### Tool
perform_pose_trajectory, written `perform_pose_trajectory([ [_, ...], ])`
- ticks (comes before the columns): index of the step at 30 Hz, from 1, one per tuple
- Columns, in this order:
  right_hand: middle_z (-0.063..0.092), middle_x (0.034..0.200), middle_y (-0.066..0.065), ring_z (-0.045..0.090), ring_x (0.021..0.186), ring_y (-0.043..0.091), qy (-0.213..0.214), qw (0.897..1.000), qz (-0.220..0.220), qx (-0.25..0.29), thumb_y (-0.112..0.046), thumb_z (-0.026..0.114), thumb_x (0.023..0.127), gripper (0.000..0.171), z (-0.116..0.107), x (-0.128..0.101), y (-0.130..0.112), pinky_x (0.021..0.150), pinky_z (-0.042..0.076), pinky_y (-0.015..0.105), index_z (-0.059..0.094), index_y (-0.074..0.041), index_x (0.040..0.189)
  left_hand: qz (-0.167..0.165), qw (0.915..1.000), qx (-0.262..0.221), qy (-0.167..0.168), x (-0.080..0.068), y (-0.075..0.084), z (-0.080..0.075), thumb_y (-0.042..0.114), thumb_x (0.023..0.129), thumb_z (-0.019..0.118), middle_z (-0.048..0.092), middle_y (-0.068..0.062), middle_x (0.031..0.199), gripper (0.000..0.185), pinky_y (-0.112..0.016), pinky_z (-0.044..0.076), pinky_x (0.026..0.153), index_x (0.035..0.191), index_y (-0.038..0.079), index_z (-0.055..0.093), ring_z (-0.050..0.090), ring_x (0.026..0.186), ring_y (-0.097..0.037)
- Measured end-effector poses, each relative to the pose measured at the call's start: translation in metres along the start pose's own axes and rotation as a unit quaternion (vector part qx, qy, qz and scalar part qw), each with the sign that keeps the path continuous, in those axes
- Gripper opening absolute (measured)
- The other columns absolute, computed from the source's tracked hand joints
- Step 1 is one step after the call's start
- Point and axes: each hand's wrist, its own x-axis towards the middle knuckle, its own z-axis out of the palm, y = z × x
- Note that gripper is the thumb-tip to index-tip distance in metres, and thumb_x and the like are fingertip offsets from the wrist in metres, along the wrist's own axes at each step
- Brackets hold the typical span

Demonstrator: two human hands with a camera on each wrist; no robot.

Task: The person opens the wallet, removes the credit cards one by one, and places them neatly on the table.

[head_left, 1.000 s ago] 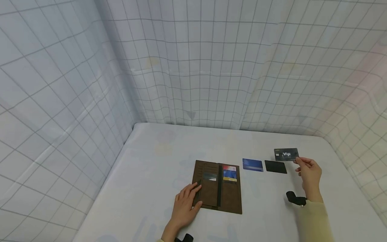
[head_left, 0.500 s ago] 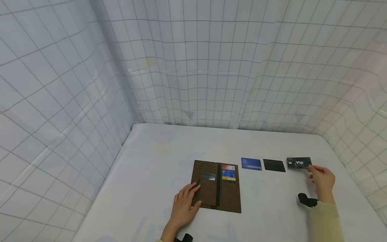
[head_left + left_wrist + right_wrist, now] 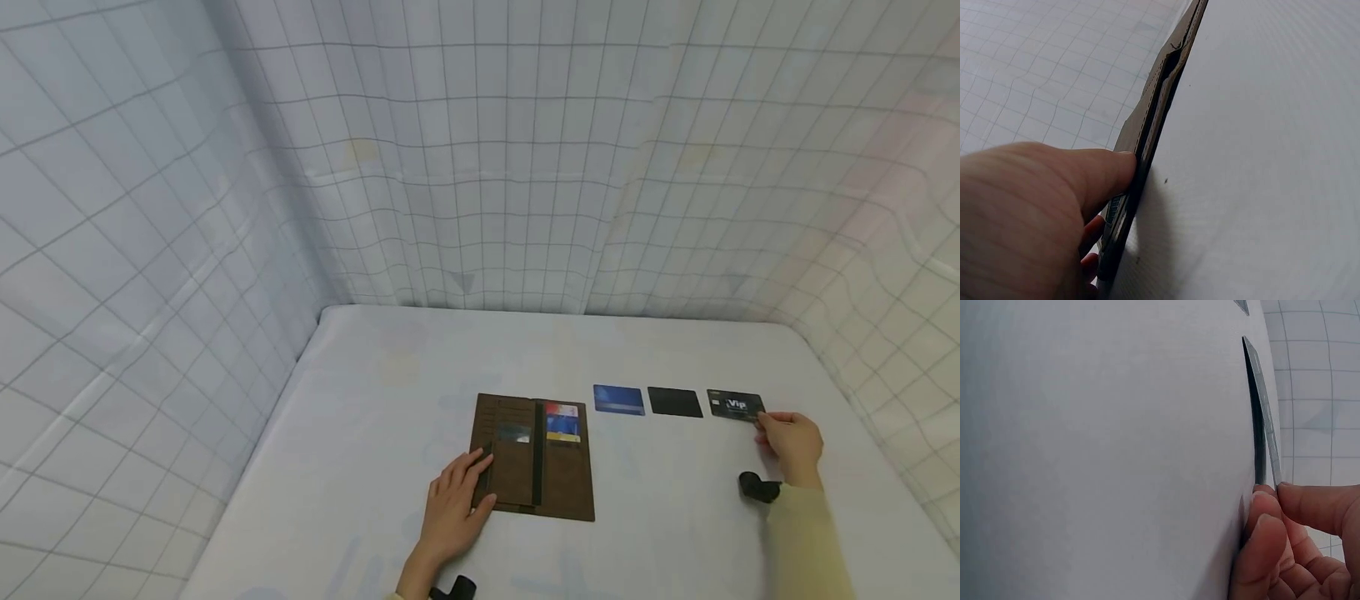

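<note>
A brown long wallet (image 3: 567, 479) lies spread out on the white table, with a colourful card (image 3: 562, 423) in its right half and a greyish card (image 3: 513, 433) in its left. My left hand (image 3: 452, 508) rests on the wallet's lower left edge, fingers extended; the left wrist view has its thumb (image 3: 1107, 172) touching the wallet's edge (image 3: 1159, 106). At the right, my right hand (image 3: 793, 440) pinches the corner of a black VIP card (image 3: 735, 404). In the right wrist view that card (image 3: 1262, 400) tilts, its pinched end slightly off the table.
A blue card (image 3: 618, 399) and a plain black card (image 3: 675, 402) lie in a row between the wallet and the VIP card. White grid-patterned curtains (image 3: 465, 167) enclose the table (image 3: 360, 375) at the back and sides.
The right hand has carried the VIP card rightward and down, from above the plain black card to the row's right end. The left hand has stayed on the wallet.
</note>
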Motion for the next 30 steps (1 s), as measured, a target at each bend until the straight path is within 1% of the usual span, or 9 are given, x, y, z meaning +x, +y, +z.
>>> perform_pose_trajectory([
  [9,0.057,0.056,-0.010,0.059,0.046,0.007,-0.031,0.997,-0.016,-0.063,-0.016,0.054,0.092,0.035,-0.004,0.003,-0.005,0.045,0.049,0.024,0.051,0.015,0.107,0.000,1.0000,0.000,0.006,-0.001,0.000,0.000,0.029,0.092,0.059,0.038,-0.006,0.145,0.050,-0.052,0.029,0.096,0.139,0.013,0.048,0.029,0.133,-0.030],
  [14,0.057,0.052,-0.006,0.057,0.043,0.008,-0.019,0.994,-0.038,-0.096,-0.018,0.054,0.091,0.034,-0.003,0.002,-0.004,0.044,0.046,0.023,0.054,0.013,0.105,0.003,1.0000,0.000,0.005,-0.001,-0.001,0.000,0.030,0.093,0.058,0.038,-0.006,0.145,0.050,-0.052,0.028,0.097,0.139,0.013,0.048,0.029,0.133,-0.030],
  [17,0.057,0.051,-0.007,0.056,0.042,0.009,0.001,0.991,-0.044,-0.123,-0.021,0.053,0.091,0.036,-0.001,0.001,-0.003,0.051,0.042,0.024,0.055,0.011,0.106,0.006,1.0000,0.002,0.006,0.000,0.000,-0.001,0.031,0.093,0.057,0.038,-0.007,0.144,0.050,-0.052,0.028,0.097,0.139,0.013,0.048,0.029,0.133,-0.030],
  [21,0.055,0.051,-0.008,0.056,0.043,0.010,0.014,0.987,-0.043,-0.157,-0.029,0.050,0.093,0.044,0.002,-0.002,-0.006,0.061,0.035,0.032,0.052,0.010,0.113,0.009,0.9999,0.004,0.009,0.001,0.000,-0.002,0.031,0.093,0.057,0.038,-0.007,0.144,0.050,-0.052,0.029,0.096,0.139,0.013,0.049,0.030,0.132,-0.030],
  [24,0.057,0.053,-0.002,0.059,0.054,0.020,0.014,0.983,-0.047,-0.176,-0.034,0.047,0.094,0.052,0.004,-0.004,-0.008,0.066,0.034,0.037,0.048,0.012,0.119,0.013,0.9998,0.008,0.013,0.001,-0.001,-0.002,0.031,0.093,0.057,0.039,-0.008,0.144,0.049,-0.053,0.029,0.095,0.138,0.013,0.049,0.031,0.132,-0.030],
  [26,0.062,0.063,0.011,0.060,0.071,0.032,0.014,0.981,-0.049,-0.188,-0.035,0.045,0.094,0.056,0.006,-0.005,-0.009,0.069,0.035,0.041,0.044,0.013,0.123,0.016,0.9997,0.009,0.016,0.000,-0.001,-0.002,0.031,0.093,0.057,0.039,-0.008,0.143,0.049,-0.053,0.030,0.095,0.138,0.013,0.049,0.032,0.131,-0.031],
  [27,0.063,0.073,0.018,0.058,0.081,0.039,0.013,0.979,-0.048,-0.195,-0.035,0.045,0.094,0.058,0.008,-0.006,-0.010,0.072,0.036,0.044,0.042,0.014,0.125,0.017,0.9996,0.010,0.017,0.000,0.000,-0.002,0.031,0.094,0.057,0.040,-0.009,0.143,0.048,-0.054,0.031,0.094,0.138,0.012,0.049,0.032,0.131,-0.032],
  [28,0.062,0.086,0.025,0.054,0.090,0.045,0.010,0.978,-0.047,-0.204,-0.035,0.044,0.094,0.059,0.009,-0.008,-0.010,0.074,0.037,0.047,0.039,0.014,0.126,0.018,0.9996,0.011,0.018,0.000,0.000,-0.002,0.031,0.094,0.057,0.040,-0.009,0.142,0.048,-0.054,0.031,0.094,0.137,0.012,0.050,0.033,0.130,-0.032],
  [30,0.053,0.107,0.036,0.047,0.101,0.052,0.006,0.974,-0.046,-0.221,-0.035,0.044,0.094,0.062,0.014,-0.012,-0.012,0.078,0.037,0.053,0.034,0.015,0.129,0.018,0.9996,0.009,0.019,-0.001,0.000,-0.001,0.030,0.093,0.057,0.041,-0.009,0.142,0.048,-0.054,0.031,0.093,0.136,0.011,0.050,0.033,0.130,-0.033],
])
